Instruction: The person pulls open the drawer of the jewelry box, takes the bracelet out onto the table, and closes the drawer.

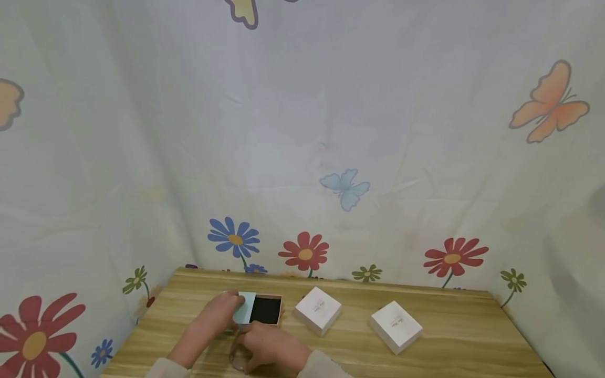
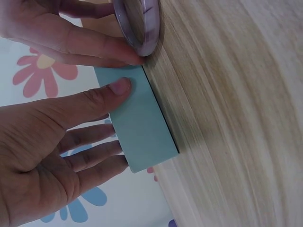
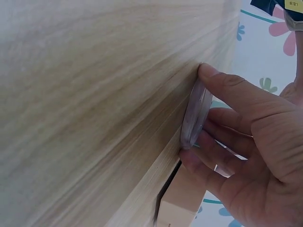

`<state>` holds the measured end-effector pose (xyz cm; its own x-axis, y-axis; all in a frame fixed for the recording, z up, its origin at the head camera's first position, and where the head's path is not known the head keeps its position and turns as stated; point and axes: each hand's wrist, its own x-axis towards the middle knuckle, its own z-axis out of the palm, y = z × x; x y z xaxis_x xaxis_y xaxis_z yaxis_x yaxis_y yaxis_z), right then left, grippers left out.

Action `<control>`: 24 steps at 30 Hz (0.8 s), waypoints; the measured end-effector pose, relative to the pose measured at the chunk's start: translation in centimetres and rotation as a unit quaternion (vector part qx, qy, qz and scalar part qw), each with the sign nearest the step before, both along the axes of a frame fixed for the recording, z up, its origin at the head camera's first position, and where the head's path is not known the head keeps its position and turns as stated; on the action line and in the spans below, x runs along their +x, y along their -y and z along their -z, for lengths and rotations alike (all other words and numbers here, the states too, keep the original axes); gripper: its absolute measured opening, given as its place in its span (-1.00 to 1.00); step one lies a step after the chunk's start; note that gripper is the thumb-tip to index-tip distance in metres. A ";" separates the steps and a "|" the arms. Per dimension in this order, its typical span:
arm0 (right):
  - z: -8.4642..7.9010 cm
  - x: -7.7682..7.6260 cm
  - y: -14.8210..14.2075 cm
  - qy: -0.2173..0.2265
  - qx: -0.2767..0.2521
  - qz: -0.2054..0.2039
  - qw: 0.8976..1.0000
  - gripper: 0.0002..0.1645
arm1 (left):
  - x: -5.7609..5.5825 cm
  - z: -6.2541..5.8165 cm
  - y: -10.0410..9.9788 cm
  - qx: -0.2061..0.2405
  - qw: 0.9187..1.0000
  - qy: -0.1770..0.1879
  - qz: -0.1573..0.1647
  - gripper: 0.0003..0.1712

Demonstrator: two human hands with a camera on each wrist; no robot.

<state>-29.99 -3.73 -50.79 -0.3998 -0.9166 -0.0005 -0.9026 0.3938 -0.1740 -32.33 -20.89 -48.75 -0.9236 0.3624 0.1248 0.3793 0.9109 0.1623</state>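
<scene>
My left hand (image 1: 222,312) grips a teal box part (image 2: 142,118), with the thumb on its near face and the fingers at its far side. Beside the teal part, the box shows a black interior (image 1: 267,311) with a thin tan rim. My right hand (image 3: 265,137) pinches a translucent purplish bangle (image 3: 195,116) between thumb and fingers. The bangle stands low over the wood in front of the box. In the left wrist view the right fingers reach right up to the teal part's edge. A peach-coloured box side (image 3: 182,196) shows below the right hand in its wrist view.
Two white boxes with small print, one nearer (image 1: 319,311) and one farther right (image 1: 396,326), sit on the wood-grain table (image 1: 463,336). Behind the table hangs a pale cloth (image 1: 411,131) printed with flowers and butterflies.
</scene>
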 end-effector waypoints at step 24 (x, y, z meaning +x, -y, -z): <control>-2.2 -2.3 -5.8 0.037 -0.129 0.181 0.974 -0.77 | -0.3 0.2 0.2 0.002 1.000 0.009 0.002 -0.36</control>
